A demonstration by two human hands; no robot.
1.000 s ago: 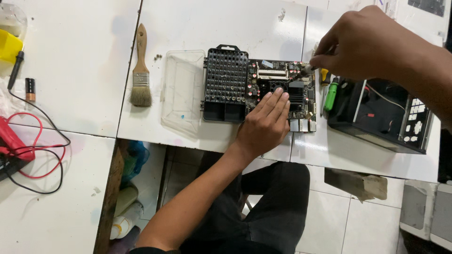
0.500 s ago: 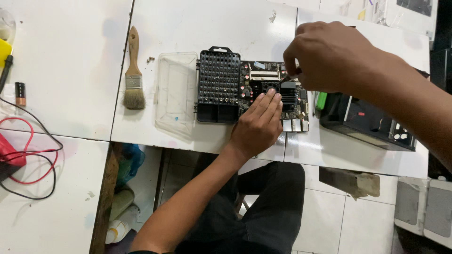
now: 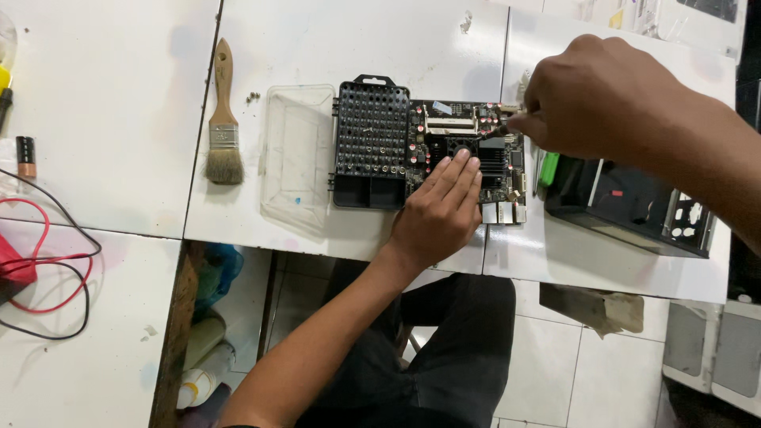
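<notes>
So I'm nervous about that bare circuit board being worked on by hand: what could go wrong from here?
The left hand lies flat on the circuit board, so pressure or static might harm components. The right hand holds a thin tool at the board's upper edge; a slip could scratch nearby parts. The open bit case touches the board, so a nudge might spill bits from it.

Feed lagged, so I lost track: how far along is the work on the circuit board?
Done: the bit case lies open, its clear lid beside it. In hand: the left hand presses flat on the circuit board while the right hand puts a thin tool tip to its upper right part. Left: the board lies outside the black housing.
</notes>
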